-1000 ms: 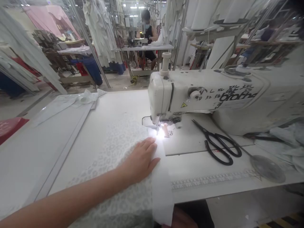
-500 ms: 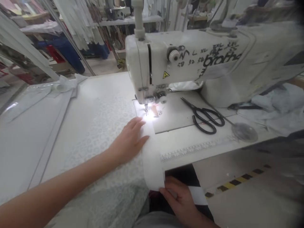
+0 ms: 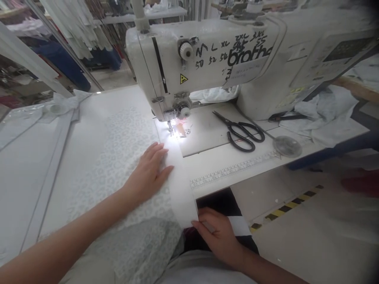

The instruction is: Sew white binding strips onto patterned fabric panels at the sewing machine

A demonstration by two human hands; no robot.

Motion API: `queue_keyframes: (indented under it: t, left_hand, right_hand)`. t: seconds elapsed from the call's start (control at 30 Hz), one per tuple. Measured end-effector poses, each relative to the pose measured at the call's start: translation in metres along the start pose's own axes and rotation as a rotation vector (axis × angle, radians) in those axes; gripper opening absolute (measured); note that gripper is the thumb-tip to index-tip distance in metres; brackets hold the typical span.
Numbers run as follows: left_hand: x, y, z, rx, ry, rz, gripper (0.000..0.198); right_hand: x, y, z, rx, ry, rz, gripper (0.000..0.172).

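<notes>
A white strip of fabric (image 3: 179, 185) runs from under the lit presser foot (image 3: 171, 130) of the sewing machine (image 3: 201, 63) down past the table's front edge. Beneath and left of it spreads pale leopard-print fabric (image 3: 103, 173), which drapes down toward my lap. My left hand (image 3: 149, 167) lies flat on the print fabric, fingers stretched, fingertips and thumb touching the strip's left edge just short of the foot. Below the table edge, my right hand (image 3: 217, 232) pinches the strip's lower right edge between thumb and fingers.
Black-handled scissors (image 3: 241, 132) lie on the bed right of the needle. A printed ruler (image 3: 231, 169) runs along the front edge, with a round clear disc (image 3: 287, 146) at its right end. Crumpled white cloth (image 3: 322, 114) lies at the right. White rolled material (image 3: 56, 106) lies far left.
The view has shifted right, so the machine and table appear further left and higher. Both hands keep their places on the fabric, with little visible movement against it.
</notes>
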State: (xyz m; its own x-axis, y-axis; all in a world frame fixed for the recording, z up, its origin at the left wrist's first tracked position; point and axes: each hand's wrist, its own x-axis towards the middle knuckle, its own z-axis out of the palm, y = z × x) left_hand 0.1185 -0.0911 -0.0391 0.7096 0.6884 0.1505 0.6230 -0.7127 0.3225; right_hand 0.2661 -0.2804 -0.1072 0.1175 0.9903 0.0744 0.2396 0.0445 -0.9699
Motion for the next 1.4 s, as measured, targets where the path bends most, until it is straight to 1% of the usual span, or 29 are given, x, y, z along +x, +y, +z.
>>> queue_keyframes:
  t: [0.17, 0.23, 0.3, 0.37, 0.4, 0.47, 0.5, 0.53, 0.6, 0.67, 0.73, 0.8, 0.87, 0.97, 1.1, 1.27, 1.4]
  left_hand:
    - [0.0, -0.004, 0.002, 0.015, 0.001, 0.006, 0.04]
    - [0.0, -0.006, 0.002, 0.013, -0.001, 0.008, 0.043]
    - [0.0, -0.007, 0.002, 0.008, -0.01, 0.008, 0.048]
    - [0.0, -0.007, 0.0, 0.013, -0.023, 0.032, 0.049]
    - [-0.001, -0.006, -0.001, 0.019, -0.039, 0.065, 0.046]
    - [-0.003, -0.003, -0.003, 0.037, -0.084, 0.148, 0.035]
    - [-0.005, -0.001, -0.004, 0.044, -0.103, 0.17, 0.031]
    - [-0.007, 0.002, -0.004, 0.048, -0.112, 0.172, 0.029]
    - [-0.013, 0.007, -0.004, 0.046, -0.108, 0.125, 0.031]
    - [-0.02, 0.01, -0.005, 0.033, -0.12, 0.086, 0.037]
    - [-0.026, 0.012, -0.006, 0.021, -0.154, 0.076, 0.045]
    - [-0.029, 0.012, -0.007, 0.01, -0.178, 0.068, 0.049]
    - [-0.029, 0.011, -0.009, 0.003, -0.186, 0.059, 0.049]
    - [-0.02, 0.006, -0.011, 0.006, -0.181, 0.054, 0.048]
    - [0.0, -0.008, -0.012, 0.026, -0.143, 0.068, 0.044]
    - [0.028, -0.029, -0.014, 0.056, -0.11, 0.101, 0.044]
    - [0.049, -0.043, -0.018, 0.065, -0.089, 0.114, 0.044]
  right_hand:
    - [0.0, 0.002, 0.003, -0.06, 0.012, -0.036, 0.025]
    - [0.0, 0.005, 0.004, -0.116, 0.035, -0.067, 0.027]
    - [-0.001, 0.006, 0.002, -0.178, 0.046, -0.127, 0.023]
    - [-0.001, 0.005, -0.003, -0.229, 0.007, -0.244, 0.013]
    - [0.0, 0.003, -0.008, -0.251, -0.036, -0.315, 0.012]
    - [0.005, -0.004, -0.018, -0.3, -0.133, -0.455, 0.022]
    - [0.009, -0.009, -0.023, -0.332, -0.161, -0.518, 0.026]
    - [0.014, -0.014, -0.028, -0.367, -0.171, -0.58, 0.028]
    - [0.024, -0.025, -0.034, -0.434, -0.149, -0.709, 0.028]
    - [0.032, -0.033, -0.036, -0.484, -0.118, -0.818, 0.026]
    - [0.036, -0.037, -0.034, -0.505, -0.11, -0.882, 0.021]
    - [0.038, -0.037, -0.03, -0.493, -0.096, -0.889, 0.017]
    - [0.04, -0.036, -0.027, -0.453, -0.112, -0.852, 0.017]
    - [0.05, -0.038, -0.027, -0.379, -0.208, -0.75, 0.019]
    - [0.074, -0.044, -0.03, -0.329, -0.272, -0.644, 0.02]
    - [0.106, -0.046, -0.031, -0.337, -0.292, -0.547, 0.022]
    - [0.131, -0.048, -0.032, -0.384, -0.295, -0.517, 0.022]
